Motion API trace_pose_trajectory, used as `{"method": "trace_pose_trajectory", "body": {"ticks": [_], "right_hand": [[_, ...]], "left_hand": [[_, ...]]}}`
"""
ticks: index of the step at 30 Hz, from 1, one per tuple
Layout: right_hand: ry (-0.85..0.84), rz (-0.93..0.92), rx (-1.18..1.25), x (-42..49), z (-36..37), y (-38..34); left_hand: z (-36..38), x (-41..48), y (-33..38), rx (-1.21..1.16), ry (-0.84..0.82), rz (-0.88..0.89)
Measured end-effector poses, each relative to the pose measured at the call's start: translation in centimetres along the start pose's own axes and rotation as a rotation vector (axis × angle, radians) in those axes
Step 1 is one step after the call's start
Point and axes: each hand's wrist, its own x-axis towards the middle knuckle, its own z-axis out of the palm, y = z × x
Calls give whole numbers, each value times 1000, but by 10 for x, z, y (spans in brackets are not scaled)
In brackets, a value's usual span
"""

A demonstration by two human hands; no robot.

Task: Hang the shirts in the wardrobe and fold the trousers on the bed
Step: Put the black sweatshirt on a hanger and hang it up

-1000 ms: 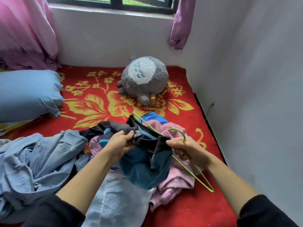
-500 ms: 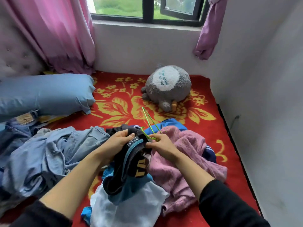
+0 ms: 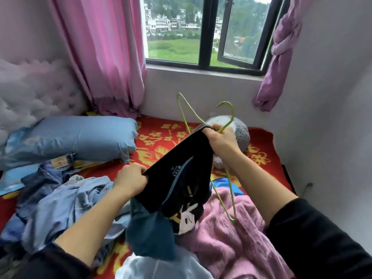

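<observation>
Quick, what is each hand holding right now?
Left hand: closed, gripping the edge of the black shirt.
Right hand: closed, holding the green hanger together with the shirt's top edge.

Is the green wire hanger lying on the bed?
No, the right hand grips the thin green wire hanger in the air, with the black printed shirt.

Soft daylight pours through the window [image 3: 203, 31], room bright, shadows faint. Wide-angle bend at the edges; clothes at lower left look smeared, probably motion blur.
</observation>
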Motion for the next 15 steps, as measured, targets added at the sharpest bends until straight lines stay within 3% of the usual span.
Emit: {"method": "trace_pose_trajectory", "body": {"ticks": [2, 4, 7, 9, 15], "right_hand": [[52, -68, -90, 12, -14, -23], [104, -78, -99, 22, -29, -40], [125, -96, -38, 32, -46, -57], [162, -116, -10, 39, -55, -69], [384, -285, 95, 57, -86, -135]], "left_hand": [[-18, 10, -7, 55, -10, -101], [-44, 23, -8, -101, 70, -191], [-91, 42, 10, -823, 122, -250], [-123, 49, 29, -1096, 127, -210], [-226, 56, 103, -1457, 148, 29]]}}
